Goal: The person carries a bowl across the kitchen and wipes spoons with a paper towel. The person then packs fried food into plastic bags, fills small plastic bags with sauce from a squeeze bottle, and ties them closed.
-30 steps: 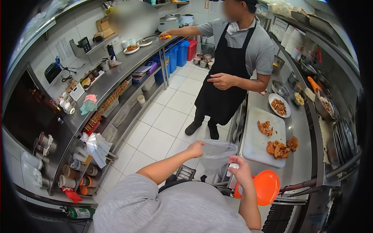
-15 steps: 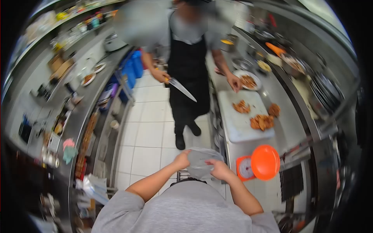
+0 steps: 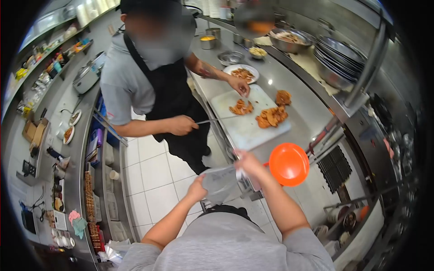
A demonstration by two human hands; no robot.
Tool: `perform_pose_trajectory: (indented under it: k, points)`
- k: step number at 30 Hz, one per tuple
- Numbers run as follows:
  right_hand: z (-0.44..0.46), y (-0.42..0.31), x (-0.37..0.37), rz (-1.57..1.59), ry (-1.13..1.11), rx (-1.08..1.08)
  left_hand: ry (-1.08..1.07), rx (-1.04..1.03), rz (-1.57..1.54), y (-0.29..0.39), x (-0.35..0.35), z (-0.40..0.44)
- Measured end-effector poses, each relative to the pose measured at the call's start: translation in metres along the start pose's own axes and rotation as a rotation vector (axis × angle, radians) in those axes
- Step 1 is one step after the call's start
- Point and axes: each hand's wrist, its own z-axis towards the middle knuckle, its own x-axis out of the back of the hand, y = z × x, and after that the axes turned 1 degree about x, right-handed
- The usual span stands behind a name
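Observation:
A clear plastic bag (image 3: 220, 184) is stretched between my two hands in front of my body. My left hand (image 3: 197, 189) is closed on the bag's left edge. My right hand (image 3: 248, 162) pinches its upper right edge, beside the counter's front edge. Just right of my right hand stands the orange bowl (image 3: 289, 164) of a weighing scale, whose dial is not visible. Beyond it, a white cutting board (image 3: 251, 142) carries fried chicken (image 3: 272, 117), a chopped portion (image 3: 241, 107) and another piece (image 3: 283, 97).
A co-worker (image 3: 158, 90) in a black apron stands at the board, one hand on a knife (image 3: 217, 119), the other hand (image 3: 238, 85) over the food. A plate of cut meat (image 3: 242, 73) and stacked metal pans (image 3: 339, 63) are behind. A long steel counter (image 3: 81, 180) runs along the left.
My view has turned right, toward the counter. My hands still hold the bag, the right one now nearer the counter. The co-worker has turned to the board and brought the knife over it.

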Motion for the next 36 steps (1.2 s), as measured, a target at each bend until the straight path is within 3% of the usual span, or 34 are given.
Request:
perform_pose_trajectory:
  k: [3, 7, 9, 21, 23, 30, 33, 35, 36]
  points:
    - [-0.061, -0.01, -0.023, -0.143, -0.258, -0.133, -0.068, 0.033, 0.002, 0.014, 0.003, -0.007]
    - [-0.084, 0.005, -0.029, -0.455, -0.318, -0.2, -0.098, 0.012, -0.016, 0.014, -0.009, 0.002]
    - [-0.077, 0.046, -0.03, -0.623, -0.229, 0.021, -0.117, 0.026, -0.02, 0.016, -0.015, 0.006]
    - [-0.088, 0.065, -0.008, -0.453, -0.271, -0.02, -0.187, 0.097, -0.003, 0.021, -0.037, 0.018]
    - [-0.09, 0.062, -0.005, -0.454, -0.27, -0.003, -0.257, 0.191, -0.082, 0.032, -0.033, 0.016]
    - [-0.089, 0.049, 0.001, -0.465, -0.282, 0.012, -0.198, 0.083, -0.028, 0.013, -0.043, 0.026]
    - [-0.087, 0.052, -0.002, -0.418, -0.298, 0.048, -0.225, 0.154, -0.043, 0.03, -0.029, 0.021]
    - [-0.086, 0.051, -0.005, -0.431, -0.308, 0.054, -0.341, 0.382, -0.123, 0.059, -0.01, 0.013]
    - [-0.085, 0.049, -0.007, -0.443, -0.315, 0.06, -0.34, 0.383, -0.123, 0.058, -0.009, 0.014]
